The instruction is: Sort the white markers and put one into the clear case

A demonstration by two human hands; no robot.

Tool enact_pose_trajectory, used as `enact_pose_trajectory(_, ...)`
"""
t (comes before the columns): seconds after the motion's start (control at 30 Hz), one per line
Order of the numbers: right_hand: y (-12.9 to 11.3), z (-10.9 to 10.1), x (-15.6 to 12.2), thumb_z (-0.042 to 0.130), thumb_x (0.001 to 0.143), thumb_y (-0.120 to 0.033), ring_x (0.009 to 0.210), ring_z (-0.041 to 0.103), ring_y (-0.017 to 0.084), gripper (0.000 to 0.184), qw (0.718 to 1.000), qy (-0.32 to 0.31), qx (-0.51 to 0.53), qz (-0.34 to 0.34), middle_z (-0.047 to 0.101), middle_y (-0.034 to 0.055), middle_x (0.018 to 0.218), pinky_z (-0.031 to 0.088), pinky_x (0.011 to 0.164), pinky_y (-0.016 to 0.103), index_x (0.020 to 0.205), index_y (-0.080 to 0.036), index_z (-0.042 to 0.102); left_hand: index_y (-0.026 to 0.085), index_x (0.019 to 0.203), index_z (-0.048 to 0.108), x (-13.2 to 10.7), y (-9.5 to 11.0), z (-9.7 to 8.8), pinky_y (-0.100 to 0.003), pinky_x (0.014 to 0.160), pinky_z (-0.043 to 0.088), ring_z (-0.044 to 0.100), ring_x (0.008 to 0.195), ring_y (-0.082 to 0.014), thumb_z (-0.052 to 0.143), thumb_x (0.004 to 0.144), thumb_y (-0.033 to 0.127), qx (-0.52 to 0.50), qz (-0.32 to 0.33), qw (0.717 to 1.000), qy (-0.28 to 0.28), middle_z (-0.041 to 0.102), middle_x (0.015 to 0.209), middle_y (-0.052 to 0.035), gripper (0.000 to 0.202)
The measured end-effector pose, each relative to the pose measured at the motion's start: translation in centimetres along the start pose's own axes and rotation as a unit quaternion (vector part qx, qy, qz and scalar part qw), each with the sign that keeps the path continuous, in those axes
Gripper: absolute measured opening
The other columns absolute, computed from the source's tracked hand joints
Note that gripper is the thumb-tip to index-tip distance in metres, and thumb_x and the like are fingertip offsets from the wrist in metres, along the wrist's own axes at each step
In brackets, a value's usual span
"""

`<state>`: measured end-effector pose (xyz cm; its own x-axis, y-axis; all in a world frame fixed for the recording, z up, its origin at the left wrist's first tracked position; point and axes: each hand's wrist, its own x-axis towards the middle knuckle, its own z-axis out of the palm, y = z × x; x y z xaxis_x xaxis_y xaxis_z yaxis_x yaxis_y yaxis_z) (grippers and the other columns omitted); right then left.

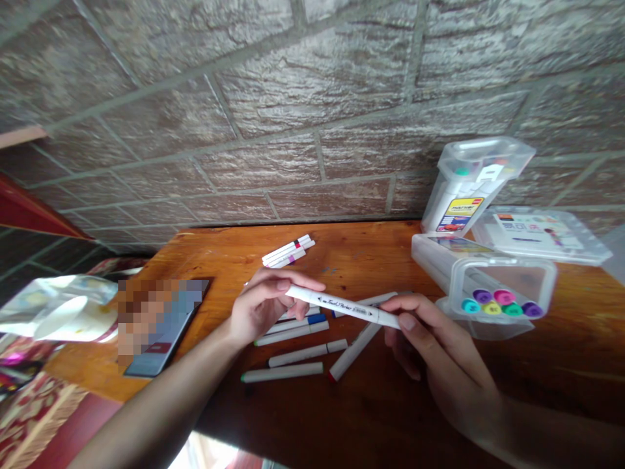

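Observation:
A white double-ended marker [344, 306] with dark print along its barrel is held level above the table, one end in each hand. My left hand [258, 303] pinches its left end between thumb and fingers. Its right end sits between the thumb and fingers of my right hand [434, 345]. Beneath lie several loose markers, among them a green-ended marker [283, 372], a black-ended marker [307, 352] and a red-ended marker [354, 352]. Farther back, a small group of white markers [289, 251] lies side by side.
On the right, an open clear case [439, 264] lies on its side with several coloured markers inside. Behind it stand an upright clear marker box [471, 189] and a flat plastic case [541, 234]. A phone [166, 332] and a white cup [73, 319] are on the left, a stone wall [312, 150] behind.

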<state>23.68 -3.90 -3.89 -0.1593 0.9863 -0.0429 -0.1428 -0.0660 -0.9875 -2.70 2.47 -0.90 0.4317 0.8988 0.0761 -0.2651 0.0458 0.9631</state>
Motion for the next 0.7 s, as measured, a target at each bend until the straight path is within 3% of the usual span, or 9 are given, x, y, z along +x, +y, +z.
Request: enact_pose_trajectory(0.7,0.3,0.03,0.18,0.053,0.105,-0.048,0.052,0.046,0.011,0.029,1.0,-0.014,0.001,-0.01,0.055,-0.0016,0.07,0.036,0.044,0.021,0.107,-0.023,0.067,0.004,0.099,0.085,0.02,0.12,0.12,-0.028,0.051,0.04,0.058,0.052,-0.0184,0.061,0.082,0.028,0.022,0.007,1.0,0.013,0.066,0.054,-0.0097,0.037)
